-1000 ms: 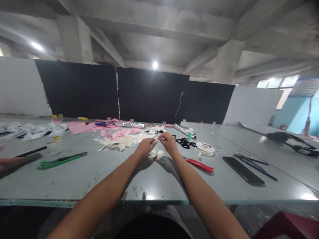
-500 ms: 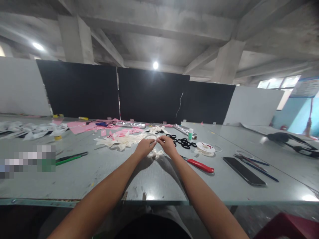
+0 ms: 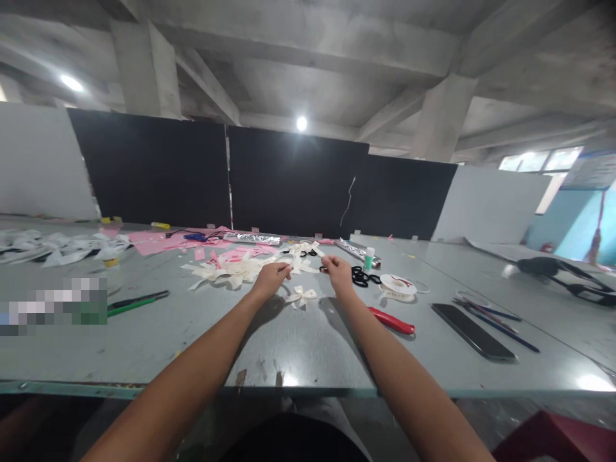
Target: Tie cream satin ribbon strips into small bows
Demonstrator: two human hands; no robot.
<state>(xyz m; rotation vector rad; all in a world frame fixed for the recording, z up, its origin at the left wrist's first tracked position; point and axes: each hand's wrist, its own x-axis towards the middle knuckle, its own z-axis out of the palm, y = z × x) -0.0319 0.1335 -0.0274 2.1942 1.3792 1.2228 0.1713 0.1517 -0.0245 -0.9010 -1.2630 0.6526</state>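
My left hand [image 3: 273,280] is closed in a pinch in front of the pile of cream ribbon pieces [image 3: 231,272]; what it grips is too small to name. To its right, my right hand [image 3: 338,272] pinches the end of a cream ribbon strip [image 3: 314,249]. A cream bow [image 3: 301,296] lies on the table between and just below the hands. Black looped pieces [image 3: 362,277] are right beside my right hand. Red-handled pliers [image 3: 393,320] lie partly behind my right forearm.
Ribbon spool [image 3: 397,285], glue stick [image 3: 369,258], dark phone [image 3: 472,331] and tweezers [image 3: 500,324] lie to the right. Green-handled tool [image 3: 139,303], white ribbons [image 3: 62,249] and pink scraps [image 3: 158,242] are left. A foil-wrapped strip [image 3: 253,239] lies at the back.
My hands, close together before over the bow, have moved apart to left and right. The bow now shows fully on the table, and a cream strip shows at my right fingertips.
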